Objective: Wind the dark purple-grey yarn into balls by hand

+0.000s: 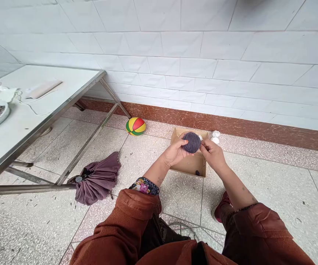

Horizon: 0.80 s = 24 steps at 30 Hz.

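My left hand is closed around a ball of dark grey-purple yarn, thumb on its near face. At the ball's right side my right hand has its fingers pinched together; whatever lies between the fingertips is too small to make out. Beneath both hands sits an open cardboard box on the floor, partly hidden by them. A small dark lump lies in its near right corner. Beside the box, to the right, are white balls that look like yarn.
A colourful ball rests by the wall. On the left stands a metal-framed table bearing a plate of dark bits and a pinkish roll. A gathered purple cloth bag lies on the floor near the table leg.
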Tool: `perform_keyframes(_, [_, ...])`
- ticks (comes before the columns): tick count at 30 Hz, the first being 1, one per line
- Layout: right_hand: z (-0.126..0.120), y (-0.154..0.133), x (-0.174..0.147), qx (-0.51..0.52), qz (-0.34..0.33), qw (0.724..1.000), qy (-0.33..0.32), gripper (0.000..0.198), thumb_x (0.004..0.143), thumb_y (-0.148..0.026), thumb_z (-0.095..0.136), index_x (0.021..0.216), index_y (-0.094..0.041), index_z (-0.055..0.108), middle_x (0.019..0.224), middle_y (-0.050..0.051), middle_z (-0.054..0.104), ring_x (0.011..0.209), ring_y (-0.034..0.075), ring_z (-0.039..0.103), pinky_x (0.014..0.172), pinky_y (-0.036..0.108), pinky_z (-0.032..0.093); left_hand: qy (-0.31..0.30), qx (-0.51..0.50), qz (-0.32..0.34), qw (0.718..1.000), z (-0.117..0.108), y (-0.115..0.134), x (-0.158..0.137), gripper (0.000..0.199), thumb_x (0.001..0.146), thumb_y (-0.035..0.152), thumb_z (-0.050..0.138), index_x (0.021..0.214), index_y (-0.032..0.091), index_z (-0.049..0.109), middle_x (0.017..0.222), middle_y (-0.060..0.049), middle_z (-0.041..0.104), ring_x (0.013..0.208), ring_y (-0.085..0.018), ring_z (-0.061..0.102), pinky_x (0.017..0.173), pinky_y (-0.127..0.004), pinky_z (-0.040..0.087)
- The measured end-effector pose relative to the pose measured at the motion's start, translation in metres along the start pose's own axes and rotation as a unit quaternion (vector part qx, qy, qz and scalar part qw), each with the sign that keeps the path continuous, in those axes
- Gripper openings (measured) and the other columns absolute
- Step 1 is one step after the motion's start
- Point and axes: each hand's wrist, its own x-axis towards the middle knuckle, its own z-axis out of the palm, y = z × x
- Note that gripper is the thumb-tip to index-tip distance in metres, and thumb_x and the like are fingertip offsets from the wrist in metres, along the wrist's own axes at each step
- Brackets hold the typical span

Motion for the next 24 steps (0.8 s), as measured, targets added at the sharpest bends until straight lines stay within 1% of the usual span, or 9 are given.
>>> perform_keyframes(2, [0.001, 0.002, -0.001, -0.004, -0.021, 1.000, -0.010, 0.019, 0.090, -0.034, 0.053, 0.077, -0.023, 0.061, 0.074, 0.003, 0.063, 0.073, 0.020, 0.058, 0.066, 0.031, 0.043, 0.002, -0.006, 0.016, 1.000, 0.000, 0.001, 0.001, 0.064, 0.076, 0.033, 0.068, 0.138, 0.026, 0.054, 0.138, -0.011, 0.060, 0.104, -0.023, 0.065, 0.075, -0.031, 0.053])
perform_keyframes(5, [0.002, 0.003, -0.003, -0.016, -0.054, 0.998, -0.020, 0.017, 0.092, -0.032, 0.053, 0.080, -0.023, 0.062, 0.080, 0.005, 0.066, 0.081, 0.022, 0.061, 0.073, 0.034, 0.046, 0.011, -0.004, 0.038, 0.999, -0.001, 0.002, 0.002, 0.063, 0.077, 0.031, 0.072, 0.138, 0.026, 0.054, 0.139, -0.011, 0.059, 0.115, -0.026, 0.063, 0.089, -0.039, 0.054])
perform_keyframes(8, [0.000, -0.002, -0.006, -0.007, -0.073, 0.996, -0.045, 0.016, 0.094, -0.032, 0.054, 0.086, -0.024, 0.066, 0.084, 0.005, 0.068, 0.083, 0.022, 0.062, 0.077, 0.035, 0.048, 0.055, 0.035, 0.050, 0.997, -0.006, 0.003, 0.005, 0.059, 0.077, 0.034, 0.075, 0.133, 0.024, 0.056, 0.135, -0.011, 0.061, 0.118, -0.027, 0.061, 0.098, -0.044, 0.051])
perform_keyframes(11, [-0.008, -0.014, -0.009, 0.035, -0.083, 0.992, -0.089, 0.017, 0.094, -0.035, 0.057, 0.088, -0.024, 0.068, 0.083, 0.003, 0.069, 0.078, 0.020, 0.062, 0.075, 0.034, 0.049, 0.113, 0.144, 0.073, 0.980, -0.012, 0.003, 0.008, 0.059, 0.075, 0.032, 0.078, 0.129, 0.022, 0.057, 0.129, -0.010, 0.062, 0.120, -0.026, 0.059, 0.103, -0.044, 0.047])
perform_keyframes(14, [-0.016, -0.025, -0.009, 0.075, -0.081, 0.989, -0.100, 0.020, 0.094, -0.040, 0.059, 0.089, -0.025, 0.071, 0.086, 0.004, 0.071, 0.077, 0.021, 0.063, 0.074, 0.035, 0.050, 0.131, 0.274, 0.092, 0.948, -0.014, -0.001, 0.009, 0.065, 0.074, 0.031, 0.078, 0.133, 0.022, 0.054, 0.132, -0.011, 0.060, 0.124, -0.027, 0.055, 0.110, -0.045, 0.041])
perform_keyframes(16, [-0.021, -0.028, -0.008, 0.080, -0.082, 0.990, -0.076, 0.020, 0.093, -0.041, 0.060, 0.088, -0.025, 0.071, 0.086, 0.004, 0.071, 0.080, 0.022, 0.063, 0.076, 0.036, 0.050, 0.114, 0.326, 0.078, 0.935, -0.014, -0.005, 0.008, 0.071, 0.074, 0.031, 0.078, 0.138, 0.023, 0.051, 0.135, -0.011, 0.058, 0.125, -0.028, 0.054, 0.111, -0.046, 0.040])
perform_keyframes(19, [-0.023, -0.025, -0.004, 0.071, -0.079, 0.994, -0.013, 0.020, 0.093, -0.041, 0.062, 0.085, -0.026, 0.071, 0.084, 0.004, 0.069, 0.082, 0.022, 0.062, 0.078, 0.037, 0.050, 0.059, 0.353, 0.041, 0.933, -0.012, -0.011, 0.007, 0.079, 0.073, 0.030, 0.078, 0.145, 0.024, 0.046, 0.133, -0.011, 0.058, 0.119, -0.028, 0.057, 0.108, -0.048, 0.041])
perform_keyframes(21, [-0.023, -0.020, -0.001, 0.069, -0.070, 0.995, 0.026, 0.020, 0.092, -0.042, 0.063, 0.084, -0.026, 0.071, 0.084, 0.004, 0.068, 0.082, 0.022, 0.061, 0.078, 0.037, 0.049, 0.021, 0.340, 0.023, 0.940, -0.011, -0.014, 0.006, 0.083, 0.073, 0.029, 0.079, 0.148, 0.025, 0.043, 0.133, -0.011, 0.058, 0.117, -0.027, 0.058, 0.107, -0.048, 0.042])
perform_keyframes(24, [-0.021, -0.011, 0.002, 0.073, -0.033, 0.995, 0.060, 0.021, 0.091, -0.043, 0.065, 0.084, -0.025, 0.071, 0.084, 0.004, 0.068, 0.079, 0.022, 0.060, 0.077, 0.037, 0.049, -0.035, 0.272, -0.001, 0.962, -0.009, -0.016, 0.005, 0.088, 0.073, 0.029, 0.081, 0.151, 0.027, 0.040, 0.131, -0.010, 0.060, 0.117, -0.026, 0.059, 0.106, -0.046, 0.043])
